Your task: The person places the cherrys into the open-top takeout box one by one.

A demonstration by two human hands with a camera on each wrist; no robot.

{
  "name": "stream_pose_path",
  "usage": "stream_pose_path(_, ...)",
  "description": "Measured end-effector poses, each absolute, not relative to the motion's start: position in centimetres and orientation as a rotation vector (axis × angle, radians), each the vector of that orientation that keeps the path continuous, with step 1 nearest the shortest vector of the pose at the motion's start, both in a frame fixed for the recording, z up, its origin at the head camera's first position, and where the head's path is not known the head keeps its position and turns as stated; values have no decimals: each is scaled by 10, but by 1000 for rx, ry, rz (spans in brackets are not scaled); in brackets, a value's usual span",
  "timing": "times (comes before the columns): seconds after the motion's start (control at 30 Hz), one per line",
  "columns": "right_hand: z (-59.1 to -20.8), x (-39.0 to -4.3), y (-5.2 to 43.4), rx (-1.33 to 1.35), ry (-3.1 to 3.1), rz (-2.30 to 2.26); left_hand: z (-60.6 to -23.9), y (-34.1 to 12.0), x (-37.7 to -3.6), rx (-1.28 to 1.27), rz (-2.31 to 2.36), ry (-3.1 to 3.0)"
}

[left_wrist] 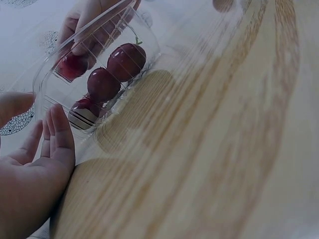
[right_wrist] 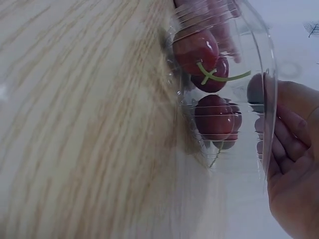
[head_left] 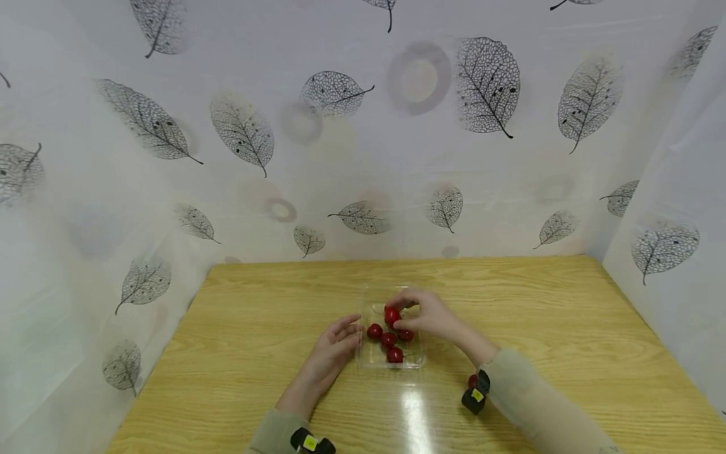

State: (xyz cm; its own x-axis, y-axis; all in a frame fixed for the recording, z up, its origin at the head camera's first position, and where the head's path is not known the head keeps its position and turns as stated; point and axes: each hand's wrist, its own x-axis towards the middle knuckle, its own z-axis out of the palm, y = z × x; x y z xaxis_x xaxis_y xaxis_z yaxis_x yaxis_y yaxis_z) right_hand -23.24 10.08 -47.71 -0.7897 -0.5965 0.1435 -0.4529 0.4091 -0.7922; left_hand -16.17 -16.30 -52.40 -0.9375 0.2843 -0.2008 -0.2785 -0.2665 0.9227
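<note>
A clear plastic box stands on the table with several dark red cherries in it, among them a cherry at its near end. My right hand reaches in over the right side and pinches a cherry between thumb and fingers. In the left wrist view that cherry shows through the clear wall, below the fingertips. My left hand stands at the box's left side, fingers loosely extended at the wall. Through the wall in the right wrist view, a cherry shows a green stem.
Another cherry lies on the wooden table, partly hidden by the right wrist's black camera. A white leaf-patterned sheet rises behind the table and along both sides. Light reflects off the tabletop in front of the box.
</note>
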Motion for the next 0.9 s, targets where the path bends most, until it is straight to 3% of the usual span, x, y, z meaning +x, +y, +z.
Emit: stream_pose_path(0.9,-482,-229,94,-1102,2694,-1119,-523,-162,-162,22,2248,1642)
